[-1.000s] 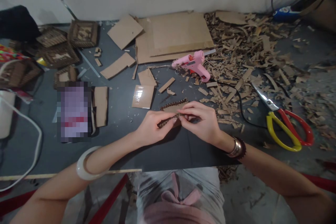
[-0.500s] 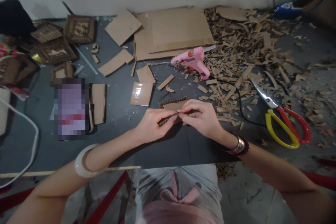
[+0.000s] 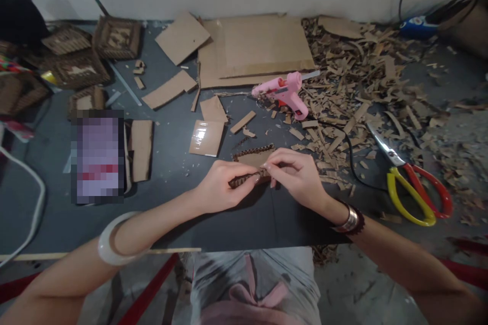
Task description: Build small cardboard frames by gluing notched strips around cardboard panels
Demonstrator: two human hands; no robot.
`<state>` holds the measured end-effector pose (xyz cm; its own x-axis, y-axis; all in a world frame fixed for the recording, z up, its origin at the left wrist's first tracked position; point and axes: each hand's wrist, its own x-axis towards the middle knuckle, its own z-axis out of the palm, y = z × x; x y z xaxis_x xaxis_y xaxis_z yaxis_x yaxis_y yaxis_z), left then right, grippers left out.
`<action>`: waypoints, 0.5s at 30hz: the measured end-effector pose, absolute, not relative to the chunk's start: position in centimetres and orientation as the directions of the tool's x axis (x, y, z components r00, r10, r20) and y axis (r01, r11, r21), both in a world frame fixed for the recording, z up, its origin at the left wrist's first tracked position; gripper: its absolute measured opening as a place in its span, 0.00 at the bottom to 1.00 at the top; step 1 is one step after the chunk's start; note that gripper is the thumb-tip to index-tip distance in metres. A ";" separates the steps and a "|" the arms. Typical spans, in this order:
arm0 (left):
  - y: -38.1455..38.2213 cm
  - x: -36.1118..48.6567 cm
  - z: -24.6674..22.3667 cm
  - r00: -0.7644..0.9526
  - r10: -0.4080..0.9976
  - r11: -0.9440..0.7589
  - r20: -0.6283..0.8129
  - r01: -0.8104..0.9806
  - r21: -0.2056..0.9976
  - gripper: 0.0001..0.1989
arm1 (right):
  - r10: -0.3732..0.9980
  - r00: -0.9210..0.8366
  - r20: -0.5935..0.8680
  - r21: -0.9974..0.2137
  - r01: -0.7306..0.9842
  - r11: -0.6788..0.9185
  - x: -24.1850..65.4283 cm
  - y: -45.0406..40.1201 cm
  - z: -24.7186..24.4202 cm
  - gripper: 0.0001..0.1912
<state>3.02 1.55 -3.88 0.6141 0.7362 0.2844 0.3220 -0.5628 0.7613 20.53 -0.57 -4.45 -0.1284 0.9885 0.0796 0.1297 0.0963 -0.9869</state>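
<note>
A small cardboard piece [image 3: 253, 158] with upright corrugated strips along its edges is between my hands, above the dark tabletop. My left hand [image 3: 223, 186] is closed on its near side, thumb and fingers pinching a corrugated cardboard strip [image 3: 237, 182]. From the other side my right hand [image 3: 299, 173] pinches at the right end of that same strip; its fingertips almost meet the left thumb. The fingers hide part of the strip and the right end of the piece. A square of cardboard with shiny tape [image 3: 206, 138] lies beyond my left hand.
A pink glue gun [image 3: 284, 92] lies beyond the hands, its cord trailing right. Scissors [image 3: 406, 177] rest at right near heaped cardboard scraps [image 3: 366, 81]. Cardboard sheets [image 3: 259, 45] lie at the back. At left are a phone-like blurred device [image 3: 99, 157] and finished-looking corrugated frames [image 3: 118, 35].
My right fingers have shifted slightly right along the strip, and a bit more of the cardboard piece shows. The left hand keeps its pinch. The whole view has moved a little.
</note>
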 end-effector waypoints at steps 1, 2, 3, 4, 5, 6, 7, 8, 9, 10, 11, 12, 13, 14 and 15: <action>1.6 3.0 -3.8 0.591 0.760 -0.537 0.269 0.339 0.772 0.10 | 0.985 -0.099 0.140 -0.973 0.173 0.156 20.5 -0.6 -4.4 0.05; 1.6 3.0 -3.8 0.562 0.788 -0.505 0.251 0.356 0.787 0.10 | 0.973 -0.069 0.220 -0.945 0.232 0.231 20.5 -0.7 -4.3 0.04; 1.7 2.9 -3.8 0.533 0.814 -0.468 0.230 0.368 0.804 0.10 | 0.949 -0.055 0.312 -0.900 0.302 0.313 20.5 -0.7 -4.3 0.05; 1.7 2.9 -3.7 0.508 0.837 -0.429 0.206 0.372 0.823 0.10 | 0.914 -0.066 0.400 -0.840 0.373 0.394 20.5 -0.8 -4.2 0.06; 1.8 2.9 -3.6 0.487 0.853 -0.393 0.185 0.369 0.842 0.10 | 0.874 -0.104 0.474 -0.770 0.433 0.469 20.5 -0.8 -4.1 0.07; 1.8 3.0 -3.6 0.476 0.863 -0.365 0.167 0.359 0.859 0.10 | 0.835 -0.159 0.526 -0.702 0.474 0.532 20.6 -0.8 -4.1 0.08; 1.8 3.0 -3.5 0.474 0.866 -0.347 0.156 0.348 0.871 0.10 | 0.803 -0.214 0.557 -0.645 0.498 0.580 20.7 -0.8 -4.1 0.09; 1.8 3.1 -3.4 0.481 0.864 -0.341 0.150 0.337 0.878 0.10 | 0.781 -0.262 0.567 -0.605 0.511 0.611 20.8 -0.8 -4.2 0.08; 1.7 3.1 -3.4 0.495 0.856 -0.342 0.150 0.325 0.882 0.10 | 0.767 -0.298 0.568 -0.579 0.518 0.629 20.8 -0.8 -4.3 0.08; 1.7 3.1 -3.3 0.513 0.845 -0.350 0.154 0.311 0.884 0.10 | 0.760 -0.324 0.564 -0.563 0.523 0.641 20.9 -0.8 -4.3 0.07; 1.6 3.2 -3.3 0.533 0.830 -0.361 0.162 0.292 0.886 0.10 | 0.754 -0.346 0.558 -0.552 0.525 0.648 20.9 -0.8 -4.4 0.06; 1.6 3.2 -3.2 0.553 0.816 -0.370 0.170 0.273 0.888 0.10 | 0.751 -0.362 0.552 -0.545 0.525 0.654 21.0 -0.7 -4.5 0.06; 1.5 3.2 -3.3 0.569 0.803 -0.379 0.177 0.258 0.889 0.10 | 0.748 -0.377 0.546 -0.542 0.522 0.658 21.0 -0.7 -4.6 0.06; 1.5 3.2 -3.3 0.580 0.794 -0.385 0.181 0.250 0.888 0.10 | 0.747 -0.390 0.539 -0.540 0.520 0.661 21.1 -0.7 -4.6 0.06; 1.5 3.1 -3.3 0.586 0.789 -0.391 0.183 0.250 0.886 0.10 | 0.746 -0.402 0.531 -0.539 0.519 0.664 21.1 -0.7 -4.6 0.07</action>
<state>3.12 1.47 -3.33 0.5865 0.7890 0.1832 0.2500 -0.3915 0.8856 21.12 -0.66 -4.62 -0.4022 0.7457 0.5312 0.5190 0.6637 -0.5387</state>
